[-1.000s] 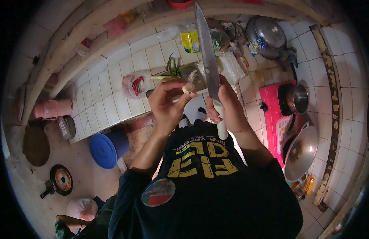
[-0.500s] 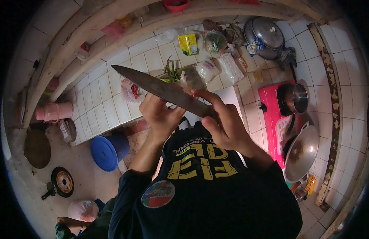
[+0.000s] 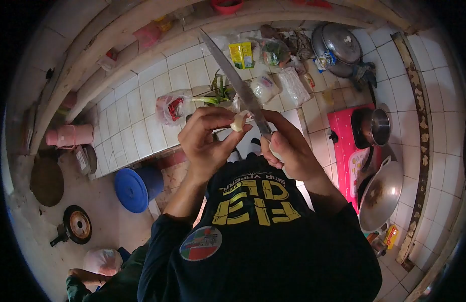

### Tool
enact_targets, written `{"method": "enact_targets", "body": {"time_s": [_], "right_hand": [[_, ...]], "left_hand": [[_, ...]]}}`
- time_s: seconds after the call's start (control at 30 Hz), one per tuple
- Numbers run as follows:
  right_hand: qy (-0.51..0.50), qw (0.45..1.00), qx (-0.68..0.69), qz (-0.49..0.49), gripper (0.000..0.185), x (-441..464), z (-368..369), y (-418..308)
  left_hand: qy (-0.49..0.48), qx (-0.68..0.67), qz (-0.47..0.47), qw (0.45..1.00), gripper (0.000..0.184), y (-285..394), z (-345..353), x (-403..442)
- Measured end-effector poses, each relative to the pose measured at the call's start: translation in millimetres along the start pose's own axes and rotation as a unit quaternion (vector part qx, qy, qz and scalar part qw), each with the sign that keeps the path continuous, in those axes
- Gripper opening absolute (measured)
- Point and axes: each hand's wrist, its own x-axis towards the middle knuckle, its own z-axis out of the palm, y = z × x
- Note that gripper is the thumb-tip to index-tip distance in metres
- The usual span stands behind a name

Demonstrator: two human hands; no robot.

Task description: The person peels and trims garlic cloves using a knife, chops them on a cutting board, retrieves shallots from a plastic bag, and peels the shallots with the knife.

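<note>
Between the thumb and fingers of my left hand (image 3: 209,138) is a small pale clove (image 3: 238,122), which looks like garlic. My right hand (image 3: 291,148) is wrapped round the light handle of a large knife (image 3: 232,73). The blade points up and to the left, and its lower part is close beside the clove; whether they touch I cannot tell. Beyond my hands, green stalks (image 3: 219,92) and a plastic bag with red chillies (image 3: 172,108) lie on the tiled counter.
A pink stove (image 3: 343,133) with a small pot (image 3: 378,126) and a wok (image 3: 381,195) stands at the right. A blue bucket (image 3: 132,190) is on the floor at the left. Another person's arm (image 3: 89,277) shows at lower left.
The knife, held across my left hand half a second ago, has swung to point further up. The clove, hidden then behind the blade, is in sight again.
</note>
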Motion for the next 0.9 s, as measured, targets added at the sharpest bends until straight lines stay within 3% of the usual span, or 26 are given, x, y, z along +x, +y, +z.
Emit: {"method": "enact_targets", "body": {"time_s": [0.2, 0.57, 0.9], "right_hand": [[0.011, 1.000, -0.007, -0.003, 0.047, -1, 1, 2], [0.037, 0.989, -0.135, -0.048, 0.049, -4, 11, 0], [0.063, 0.987, -0.130, -0.076, 0.040, 0, 6, 10]], "left_hand": [[-0.001, -0.009, 0.002, 1.000, 0.027, 1, -1, 1], [-0.065, 0.139, 0.046, 0.987, 0.028, 10, -8, 6], [-0.060, 0.113, 0.051, 0.990, 0.027, 7, -5, 5]]}}
